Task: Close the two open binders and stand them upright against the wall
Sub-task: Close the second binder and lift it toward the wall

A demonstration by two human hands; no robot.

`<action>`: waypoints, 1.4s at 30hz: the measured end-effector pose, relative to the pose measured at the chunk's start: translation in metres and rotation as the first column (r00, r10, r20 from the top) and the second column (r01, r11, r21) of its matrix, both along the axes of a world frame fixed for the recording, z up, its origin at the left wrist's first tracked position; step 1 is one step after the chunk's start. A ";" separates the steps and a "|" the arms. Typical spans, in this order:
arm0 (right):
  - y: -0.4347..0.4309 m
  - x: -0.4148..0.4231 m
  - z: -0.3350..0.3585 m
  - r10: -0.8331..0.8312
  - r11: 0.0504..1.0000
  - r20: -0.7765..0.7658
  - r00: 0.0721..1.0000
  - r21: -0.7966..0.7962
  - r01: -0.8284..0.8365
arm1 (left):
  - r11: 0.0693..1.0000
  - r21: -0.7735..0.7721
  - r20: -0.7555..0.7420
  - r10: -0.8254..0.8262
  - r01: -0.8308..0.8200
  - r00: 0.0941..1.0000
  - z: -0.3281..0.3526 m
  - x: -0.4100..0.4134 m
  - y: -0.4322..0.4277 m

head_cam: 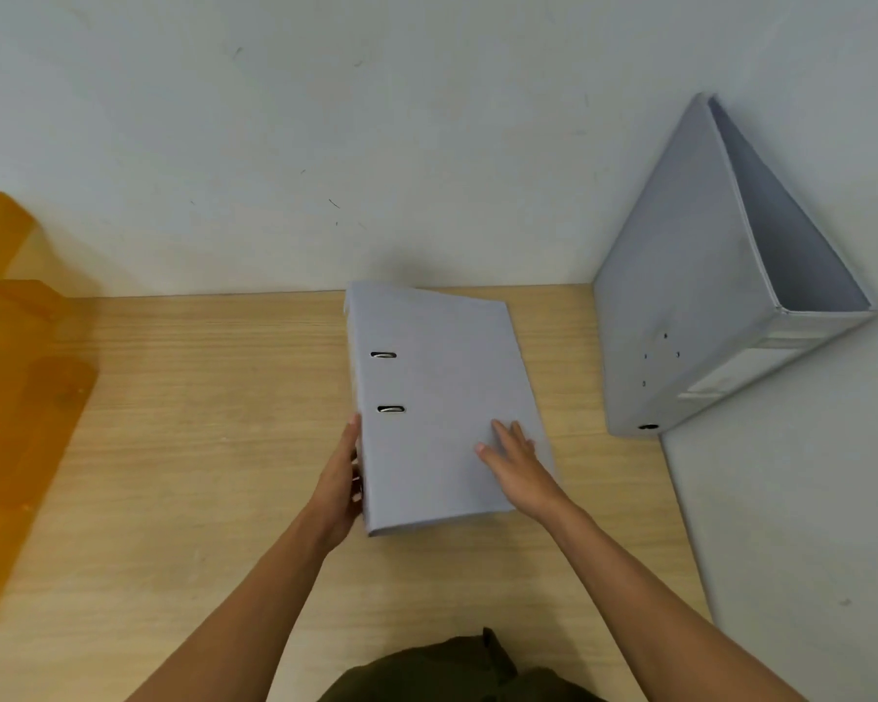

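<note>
A grey lever-arch binder (442, 377) lies flat and closed on the wooden desk (199, 448), its far end near the back wall, two metal ring slots showing in its cover. My left hand (340, 483) grips its spine edge at the near left. My right hand (515, 461) rests flat on the cover, fingers spread. A second grey binder (680, 296) stands upright in the right corner, leaning against the side wall, its covers splayed apart at the top.
An orange translucent plastic rack (16, 397) occupies the desk's left side. The white back wall (325, 144) runs along the desk's far edge, and a white side wall (807, 499) bounds the right. Bare wood shows between rack and binder.
</note>
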State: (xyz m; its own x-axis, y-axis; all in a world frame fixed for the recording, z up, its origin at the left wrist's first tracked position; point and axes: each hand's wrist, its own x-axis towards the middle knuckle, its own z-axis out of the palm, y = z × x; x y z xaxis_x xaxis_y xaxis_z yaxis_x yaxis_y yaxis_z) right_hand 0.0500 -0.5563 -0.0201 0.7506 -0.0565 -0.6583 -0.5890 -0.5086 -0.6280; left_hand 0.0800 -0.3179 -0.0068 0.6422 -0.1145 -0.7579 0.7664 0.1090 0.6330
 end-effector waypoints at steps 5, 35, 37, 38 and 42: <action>0.009 -0.002 0.029 -0.043 0.996 0.061 0.997 0.083 0.038 | 0.890 -0.451 0.024 0.084 -0.065 0.996 0.022 -0.006 -0.033; -0.060 -0.063 0.088 -0.161 0.977 0.573 0.804 0.211 0.045 | 0.836 0.302 0.660 -0.530 0.458 0.532 0.054 -0.026 -0.117; -0.064 -0.072 0.081 -0.193 0.973 0.567 0.801 0.216 0.081 | 0.804 0.328 0.647 -0.573 0.496 0.502 0.053 -0.024 -0.122; -0.068 -0.076 0.079 -0.217 0.969 0.562 0.798 0.223 0.107 | 0.782 0.348 0.641 -0.601 0.517 0.478 0.054 -0.022 -0.126; -0.086 -0.080 0.078 -0.304 0.949 0.551 0.777 0.247 0.196 | 0.723 0.391 0.624 -0.663 0.570 0.413 0.060 -0.014 -0.149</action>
State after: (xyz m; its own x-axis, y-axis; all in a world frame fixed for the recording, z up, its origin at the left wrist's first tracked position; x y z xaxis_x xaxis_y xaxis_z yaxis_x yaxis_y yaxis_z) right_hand -0.0295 -0.6420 0.0581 0.9660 -0.2260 -0.1253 -0.1820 -0.2508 -0.9508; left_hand 0.0663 -0.4669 0.0531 0.7382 -0.6560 -0.1572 -0.0705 -0.3069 0.9491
